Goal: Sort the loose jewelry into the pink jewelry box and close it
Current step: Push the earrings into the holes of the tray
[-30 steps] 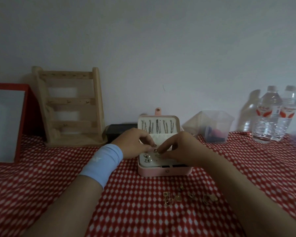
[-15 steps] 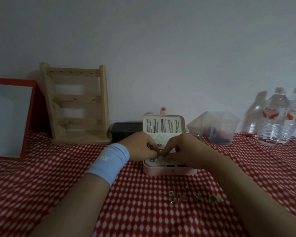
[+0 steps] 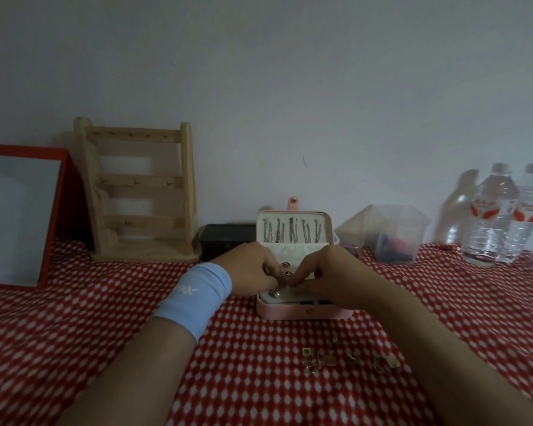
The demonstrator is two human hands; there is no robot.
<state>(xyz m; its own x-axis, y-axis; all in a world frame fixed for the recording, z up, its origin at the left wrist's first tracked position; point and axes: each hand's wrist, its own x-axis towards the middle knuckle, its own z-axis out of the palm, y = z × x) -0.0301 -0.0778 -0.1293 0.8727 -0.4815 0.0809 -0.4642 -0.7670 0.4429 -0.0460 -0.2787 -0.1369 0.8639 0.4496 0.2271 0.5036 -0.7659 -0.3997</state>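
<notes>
I find the pink jewelry box (image 3: 305, 312) mid-table (image 3: 105, 302) near the back edge, its lid upright so the tray can be reached. Left hand (image 3: 250, 269) and right hand (image 3: 330, 275) curl fingertips together over the tray; I cannot tell whether they pinch a piece. Loose jewelry (image 3: 348, 358) lies just in front of the box, within short reach.

Left grip (image 3: 253, 270) moved in twd right grip (image 3: 330, 273): gap seen 1 s ago closed by 0.5 s ago, fingertips (image 3: 296, 279) now meet over open pink jewelry box (image 3: 303, 313). Both grips sit a bit lower over box interior vs 1 s ago. Head view shifted too: box, loose jewelry (image 3: 330, 359), water bottles (image 3: 502, 216) now lower + further right in frame, more wall above.
</notes>
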